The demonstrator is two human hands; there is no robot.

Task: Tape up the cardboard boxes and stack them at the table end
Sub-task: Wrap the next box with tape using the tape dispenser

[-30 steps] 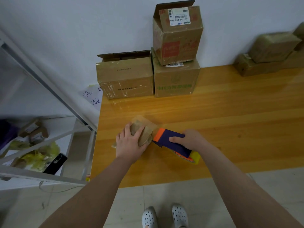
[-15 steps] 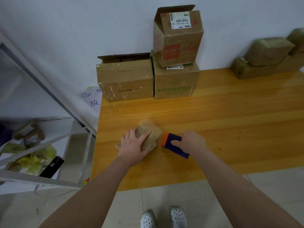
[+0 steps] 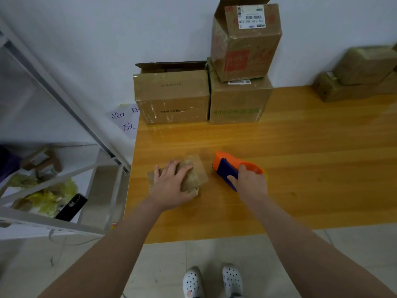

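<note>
Small parcel-packing and storage room. Brown cardboard boxes stacked against white wall, one bearing barcode shipping label. Taped parcels at far right of wooden table. Tape dispenser in use. White metal shelving alongside, holding small packages. Handwritten paper sign. Tiled floor.

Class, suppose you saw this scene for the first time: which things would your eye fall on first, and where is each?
The bright orange and blue tape dispenser stands out most, gripped by the right hand near the front edge of the table. Just left of it, the left hand presses on a small tape-wrapped box. Against the far wall, an open-flapped box with a barcode label sits atop another cardboard box.
</note>
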